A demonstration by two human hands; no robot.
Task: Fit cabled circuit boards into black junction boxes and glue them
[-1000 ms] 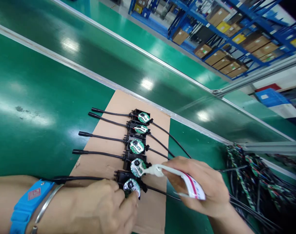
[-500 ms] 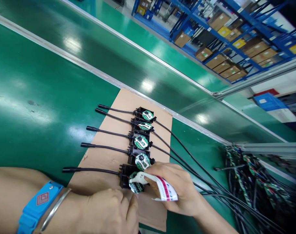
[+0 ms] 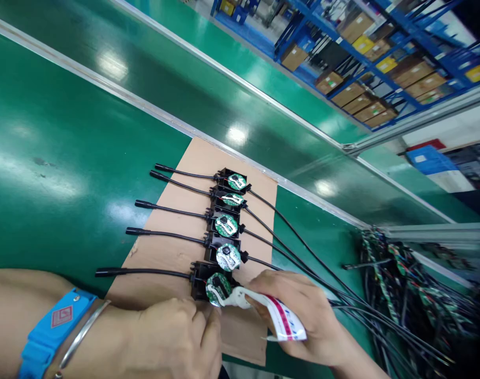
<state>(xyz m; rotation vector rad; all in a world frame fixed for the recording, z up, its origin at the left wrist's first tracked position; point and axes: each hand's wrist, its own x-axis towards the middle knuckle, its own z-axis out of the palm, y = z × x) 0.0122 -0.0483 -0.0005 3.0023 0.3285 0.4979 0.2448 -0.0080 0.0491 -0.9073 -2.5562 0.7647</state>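
My right hand (image 3: 299, 310) is closed around a white squeeze tube (image 3: 283, 318) with a red stripe. The tube's pale nozzle rests at the lower edge of the nearest round green circuit board (image 3: 218, 288), where a line of white paste shows. My left hand (image 3: 180, 334) is closed, its thumb and finger at the near rim of that same board; the fingertips are partly hidden. This board leans on an open black box (image 3: 198, 279) with a cable on its left. Beyond it, more such boxes stand in a row, each with a board bearing white paste, like this circuit board (image 3: 228, 257).
The boxes sit on a cardboard sheet (image 3: 156, 263) on a green table (image 3: 66, 210). Black cables (image 3: 303, 268) run right to a heap of wired boards (image 3: 405, 295). A metal rail (image 3: 156, 110) edges the table, with blue shelving (image 3: 319, 31) behind.
My right hand has moved the tube slightly right and down, and the nozzle has gone from the board's upper part to its lower edge. My left hand stays at the board.
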